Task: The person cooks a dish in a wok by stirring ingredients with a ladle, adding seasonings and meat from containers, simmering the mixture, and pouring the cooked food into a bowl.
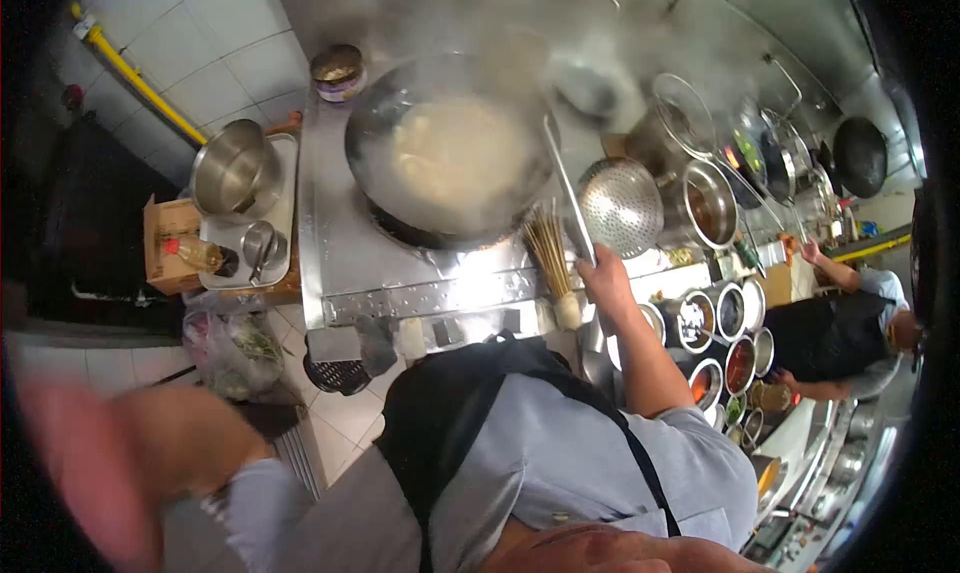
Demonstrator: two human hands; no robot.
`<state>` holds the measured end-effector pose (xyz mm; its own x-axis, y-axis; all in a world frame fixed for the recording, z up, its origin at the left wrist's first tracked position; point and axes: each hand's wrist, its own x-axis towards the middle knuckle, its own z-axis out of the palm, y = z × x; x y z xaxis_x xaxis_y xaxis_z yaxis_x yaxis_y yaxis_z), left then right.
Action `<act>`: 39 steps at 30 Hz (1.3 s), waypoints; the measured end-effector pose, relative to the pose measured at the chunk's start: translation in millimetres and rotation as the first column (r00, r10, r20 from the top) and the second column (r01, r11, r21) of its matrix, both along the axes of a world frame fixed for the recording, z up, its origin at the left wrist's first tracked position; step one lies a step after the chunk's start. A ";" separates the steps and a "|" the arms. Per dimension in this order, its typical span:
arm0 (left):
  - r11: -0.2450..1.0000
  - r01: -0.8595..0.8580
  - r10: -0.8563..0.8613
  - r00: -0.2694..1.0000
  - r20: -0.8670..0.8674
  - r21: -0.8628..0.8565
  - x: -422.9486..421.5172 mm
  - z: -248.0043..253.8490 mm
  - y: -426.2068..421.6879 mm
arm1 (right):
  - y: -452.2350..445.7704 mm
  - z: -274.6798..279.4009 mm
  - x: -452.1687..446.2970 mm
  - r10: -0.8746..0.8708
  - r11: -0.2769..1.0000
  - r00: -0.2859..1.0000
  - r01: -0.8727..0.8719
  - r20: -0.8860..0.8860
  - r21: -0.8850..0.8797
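Note:
My right hand (603,281) is closed around the long metal handle of a ladle (568,178). The ladle's head end is blurred in steam near the wok's far right rim. A big black wok (372,163) sits on the steel stove, holding a cloudy, pale liquid (455,153) with light pieces in it. Close to the right hand are a bamboo wok brush (548,263) and a round perforated strainer (621,208). My left hand (95,463) is raised at the lower left, well away from the wok; motion smears its fingers.
At left, a steel pot (235,168) and a small pot stand on a tray beside a bottle (197,255). A jar (338,73) stands behind the stove. Several seasoning containers (738,363) line the right. Another person (835,338) works at far right.

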<state>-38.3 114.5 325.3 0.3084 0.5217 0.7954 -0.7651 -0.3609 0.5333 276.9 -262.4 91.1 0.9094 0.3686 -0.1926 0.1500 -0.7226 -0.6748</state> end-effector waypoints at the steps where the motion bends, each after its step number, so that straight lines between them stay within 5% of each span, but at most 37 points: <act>1: 0.933 -0.141 0.172 0.983 -0.066 0.330 -6.0 16.6 -4.0 | 1.4 11.5 -3.5 -0.028 0.999 0.997 0.027 -0.069 -0.022; 3: 0.792 -0.169 0.248 0.967 -0.056 0.587 -12.6 31.1 -15.3 | -5.6 3.9 -7.7 -0.052 0.999 0.997 0.053 -0.049 0.009; 4: 0.777 -0.169 0.259 0.964 -0.063 0.606 -13.4 34.4 -18.9 | -11.5 -2.3 -9.5 -0.039 0.998 0.999 0.041 -0.037 0.050; 5: 0.771 -0.186 0.292 0.953 -0.079 0.609 -13.8 30.2 -21.8 | -23.9 -29.8 -1.4 -0.020 0.994 1.000 0.022 0.021 -0.107; 6: 0.747 -0.208 0.337 0.937 -0.090 0.631 -18.9 34.9 -24.4 | -0.6 14.2 -17.1 -0.080 0.997 0.992 0.078 -0.103 -0.021; 10: 0.713 -0.221 0.406 0.904 -0.134 0.666 -23.9 27.8 -29.5 | -0.8 10.5 -21.8 -0.126 0.992 0.968 0.124 -0.218 -0.021; 14: 0.697 -0.262 0.478 0.864 -0.160 0.668 -27.1 16.2 -33.3 | -3.7 -4.4 -21.1 0.024 0.998 0.996 -0.018 0.090 -0.066; 16: 0.676 -0.266 0.516 0.836 -0.184 0.688 -31.1 16.1 -34.1 | 4.4 1.9 -25.9 -0.102 0.994 0.984 0.096 -0.143 -0.044; 20: 0.637 -0.305 0.584 0.791 -0.184 0.708 -37.9 14.4 -35.8 | 2.0 -34.6 -19.9 -0.078 0.997 0.989 0.081 0.125 -0.014; 21: 0.631 -0.313 0.596 0.781 -0.185 0.710 -40.3 13.6 -35.9 | 0.6 -41.9 -13.4 0.059 0.998 0.925 -0.064 0.374 0.003; 25: 0.575 -0.341 0.662 0.728 -0.178 0.744 -42.0 15.2 -35.4 | -10.8 -26.9 21.6 0.019 0.998 0.992 -0.011 0.127 -0.064; 28: 0.490 -0.406 0.742 0.659 -0.125 0.772 -47.5 24.1 -29.3 | -9.3 -18.6 44.5 -0.066 0.991 0.997 0.061 0.042 0.120; 30: 0.407 -0.479 0.829 0.551 -0.095 0.778 -59.4 29.8 -19.4 | -4.2 -0.6 61.1 -0.158 0.913 0.966 0.222 -0.206 0.342; 32: 0.339 -0.598 0.937 0.282 -0.205 0.726 -80.1 -3.7 6.2 | -5.8 -11.1 108.7 -0.170 0.886 0.961 0.246 -0.219 0.393; 33: 0.348 -0.647 0.932 0.160 -0.326 0.678 -94.3 -42.5 18.5 | -6.7 -17.2 144.6 -0.256 0.913 0.956 0.288 -0.147 0.287; 34: 0.406 -0.747 0.836 0.071 -0.544 0.526 -114.1 -108.6 30.2 | -14.3 -41.0 192.8 -0.174 0.972 0.973 0.145 0.153 0.185; 35: 0.495 -0.768 0.738 0.126 -0.663 0.406 -139.1 -171.5 30.4 | -10.4 -45.2 229.4 -0.102 0.995 0.940 0.101 0.325 0.020; 36: 0.519 -0.728 0.681 0.036 -0.732 0.447 -170.9 -234.0 22.6 | -4.2 -58.6 266.3 -0.044 0.987 0.931 0.096 0.363 -0.128; 37: 0.565 -0.612 0.534 -0.239 -0.811 0.553 -195.0 -266.1 -5.1 | 1.8 -71.9 302.9 0.022 0.958 0.919 0.094 0.394 -0.271; 38: 0.566 -0.596 0.475 -0.329 -0.816 0.569 -223.0 -312.2 -36.5 | 21.8 -61.6 322.9 0.024 0.907 0.969 0.083 0.247 -0.413; 39: 0.678 -0.452 0.330 -0.518 -0.789 0.580 -245.2 -331.4 -71.0 | 34.4 -63.7 333.8 0.060 0.877 0.953 0.092 0.298 -0.471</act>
